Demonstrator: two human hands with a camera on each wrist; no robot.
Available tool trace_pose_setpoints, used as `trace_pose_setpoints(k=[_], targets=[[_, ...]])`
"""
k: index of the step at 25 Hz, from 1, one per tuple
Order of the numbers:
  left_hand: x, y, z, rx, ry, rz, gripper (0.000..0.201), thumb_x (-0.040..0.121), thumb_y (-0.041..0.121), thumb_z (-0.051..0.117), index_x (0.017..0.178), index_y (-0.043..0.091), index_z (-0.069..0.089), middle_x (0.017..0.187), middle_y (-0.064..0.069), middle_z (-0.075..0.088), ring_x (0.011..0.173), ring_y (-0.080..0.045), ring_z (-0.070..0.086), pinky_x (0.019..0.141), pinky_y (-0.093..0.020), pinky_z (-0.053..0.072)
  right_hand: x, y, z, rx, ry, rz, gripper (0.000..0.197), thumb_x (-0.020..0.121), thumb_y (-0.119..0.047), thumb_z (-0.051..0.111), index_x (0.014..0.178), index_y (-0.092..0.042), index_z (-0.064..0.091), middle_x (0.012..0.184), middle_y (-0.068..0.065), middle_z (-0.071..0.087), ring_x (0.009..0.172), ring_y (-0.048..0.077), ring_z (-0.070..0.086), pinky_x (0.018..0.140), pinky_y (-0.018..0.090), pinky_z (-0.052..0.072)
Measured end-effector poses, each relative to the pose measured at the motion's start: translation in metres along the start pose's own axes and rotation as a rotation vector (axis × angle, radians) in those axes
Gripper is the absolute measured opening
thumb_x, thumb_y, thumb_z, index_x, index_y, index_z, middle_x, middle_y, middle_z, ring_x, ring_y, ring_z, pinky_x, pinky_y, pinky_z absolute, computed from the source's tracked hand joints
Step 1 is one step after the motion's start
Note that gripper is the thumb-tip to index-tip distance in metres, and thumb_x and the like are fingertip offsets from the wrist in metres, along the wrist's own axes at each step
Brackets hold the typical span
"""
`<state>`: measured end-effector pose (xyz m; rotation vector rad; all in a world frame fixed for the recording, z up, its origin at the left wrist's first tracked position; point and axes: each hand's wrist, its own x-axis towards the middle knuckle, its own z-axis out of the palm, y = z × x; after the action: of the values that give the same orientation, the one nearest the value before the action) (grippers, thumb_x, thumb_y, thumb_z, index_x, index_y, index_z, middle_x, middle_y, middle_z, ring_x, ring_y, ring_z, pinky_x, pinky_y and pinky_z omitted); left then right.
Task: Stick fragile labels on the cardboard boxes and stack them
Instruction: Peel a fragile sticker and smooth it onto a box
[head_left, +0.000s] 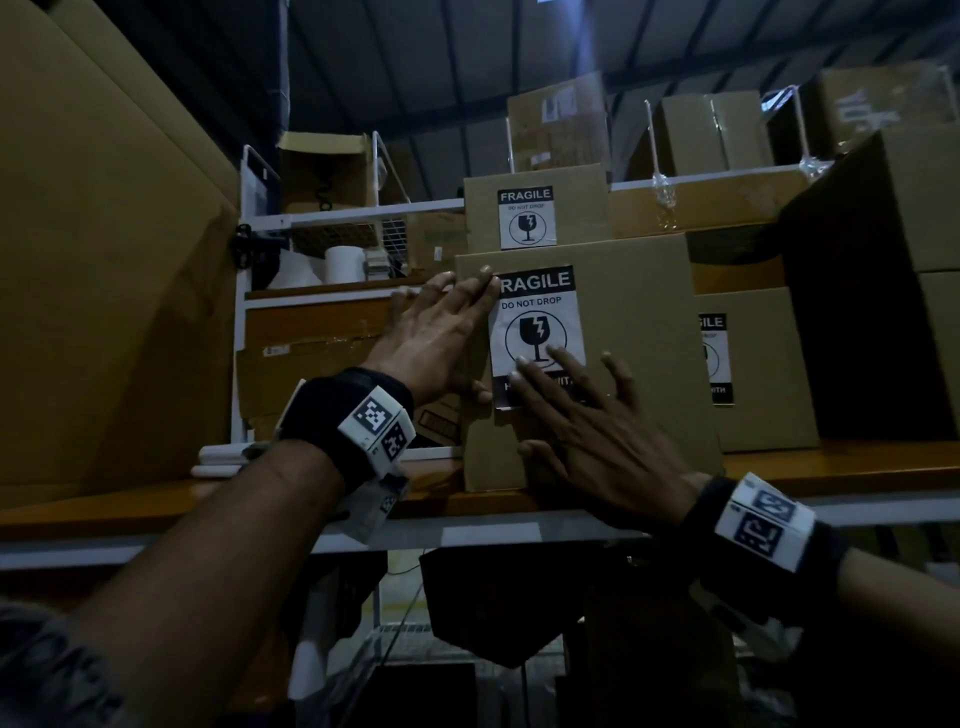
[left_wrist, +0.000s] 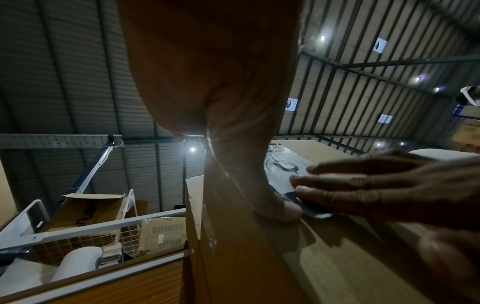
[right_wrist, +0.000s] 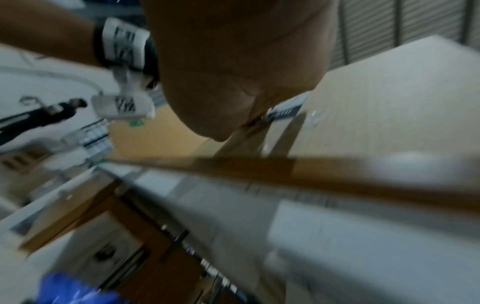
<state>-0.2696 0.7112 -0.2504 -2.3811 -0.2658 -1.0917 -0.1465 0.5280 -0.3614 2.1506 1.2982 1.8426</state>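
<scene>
Shelf (head_left: 857, 467), front edge: box (head_left: 639, 364) stands upright, label (head_left: 540, 322) on its facing side, long axis vertical. Left hand (head_left: 436, 332) flat-fingered at label's top-left corner; right hand (head_left: 597, 436) spread flat across its bottom edge. Smoothing likely runs between them.

Left hand (head_left: 441, 338) and right hand (head_left: 587, 426) outstretched, fingers flat.

Brown cardboard box (head_left: 639, 364), black-and-white fragile label (head_left: 537, 332) with broken-glass symbol, orange shelf (head_left: 831, 467), black-and-white checkered wristbands (head_left: 376, 418).
</scene>
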Motion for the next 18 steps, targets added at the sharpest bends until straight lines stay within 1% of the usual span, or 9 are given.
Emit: trace_pose_setpoints(k=[2, 5, 7, 9, 11, 12, 14, 16, 18], targets=[[0.000, 0.002, -0.001, 0.001, -0.009, -0.007, 0.130, 0.074, 0.062, 0.080, 0.161, 0.035, -0.014, 0.170, 0.010, -0.014, 0.157, -0.025, -0.004, 0.124, -0.054, 0.007, -0.006, -0.010, 0.007, 0.002, -0.019, -0.014, 0.067, 0.108, -0.056, 0.015, 0.161, -0.016, 0.031, 0.169, 0.005, 0.025, 0.157, 0.029, 0.018, 0.121, 0.057, 0.009], [-0.001, 0.003, -0.004, -0.003, -0.010, -0.013, 0.133, 0.072, 0.060, 0.083, 0.161, 0.034, -0.013, 0.170, 0.010, -0.013, 0.157, -0.026, -0.004, 0.124, -0.054, 0.008, -0.016, -0.017, 0.004, -0.005, -0.019, -0.087, 0.064, 0.106, -0.051, 0.028, 0.158, -0.016, 0.037, 0.167, 0.006, 0.030, 0.154, 0.030, 0.028, 0.119, 0.059, 0.015], [-0.001, 0.004, -0.006, 0.003, -0.033, -0.003, 0.137, 0.070, 0.060, 0.084, 0.162, 0.032, -0.013, 0.170, 0.009, -0.013, 0.156, -0.027, -0.005, 0.123, -0.053, 0.007, -0.008, -0.011, -0.007, 0.026, 0.006, -0.072, 0.062, 0.107, -0.050, 0.027, 0.157, -0.016, 0.040, 0.165, 0.005, 0.034, 0.154, 0.030, 0.029, 0.118, 0.060, 0.022], [-0.001, 0.004, -0.007, 0.012, -0.054, -0.008, 0.141, 0.067, 0.060, 0.086, 0.161, 0.032, -0.015, 0.170, 0.009, -0.016, 0.156, -0.028, -0.007, 0.123, -0.054, 0.006, -0.001, -0.012, -0.008, 0.061, 0.001, -0.033, 0.062, 0.107, -0.050, 0.026, 0.158, -0.015, 0.038, 0.166, 0.005, 0.031, 0.156, 0.029, 0.022, 0.118, 0.059, 0.025], [-0.002, 0.006, -0.006, 0.006, -0.066, -0.020, 0.143, 0.066, 0.059, 0.087, 0.160, 0.032, -0.017, 0.169, 0.010, -0.018, 0.156, -0.027, -0.009, 0.123, -0.055, 0.005, -0.011, -0.024, 0.004, 0.099, -0.017, -0.059, 0.063, 0.107, -0.050, 0.026, 0.160, -0.016, 0.034, 0.168, 0.004, 0.025, 0.158, 0.030, 0.017, 0.119, 0.058, 0.022], [-0.002, 0.006, -0.006, -0.010, -0.071, -0.022, 0.143, 0.066, 0.058, 0.088, 0.160, 0.033, -0.017, 0.169, 0.011, -0.018, 0.156, -0.027, -0.009, 0.123, -0.056, 0.005, -0.020, -0.031, 0.009, 0.122, -0.012, -0.083, 0.063, 0.107, -0.049, 0.027, 0.161, -0.017, 0.033, 0.168, 0.004, 0.025, 0.157, 0.030, 0.018, 0.119, 0.057, 0.020], [-0.002, 0.006, -0.006, -0.048, -0.074, -0.023, 0.143, 0.066, 0.055, 0.089, 0.161, 0.033, -0.016, 0.169, 0.013, -0.018, 0.157, -0.026, -0.010, 0.123, -0.057, 0.004, -0.031, -0.034, 0.006, 0.161, 0.049, -0.130, 0.061, 0.105, -0.042, 0.031, 0.158, -0.014, 0.037, 0.162, 0.008, 0.040, 0.151, 0.031, 0.035, 0.115, 0.053, 0.022], [-0.003, 0.005, -0.007, -0.053, -0.071, -0.014, 0.144, 0.065, 0.054, 0.089, 0.161, 0.033, -0.016, 0.169, 0.012, -0.018, 0.157, -0.026, -0.009, 0.123, -0.056, 0.004, -0.021, -0.022, -0.005, 0.228, 0.133, -0.074, 0.062, 0.097, -0.036, 0.039, 0.152, -0.008, 0.045, 0.145, 0.014, 0.059, 0.135, 0.032, 0.054, 0.107, 0.049, 0.036], [-0.003, 0.005, -0.007, -0.047, -0.068, -0.008, 0.144, 0.065, 0.054, 0.090, 0.161, 0.033, -0.015, 0.169, 0.012, -0.018, 0.157, -0.026, -0.008, 0.123, -0.055, 0.006, -0.008, -0.012, -0.008, 0.227, 0.137, 0.025, 0.067, 0.092, -0.038, 0.041, 0.150, -0.006, 0.047, 0.145, 0.016, 0.059, 0.133, 0.035, 0.055, 0.103, 0.050, 0.044]])
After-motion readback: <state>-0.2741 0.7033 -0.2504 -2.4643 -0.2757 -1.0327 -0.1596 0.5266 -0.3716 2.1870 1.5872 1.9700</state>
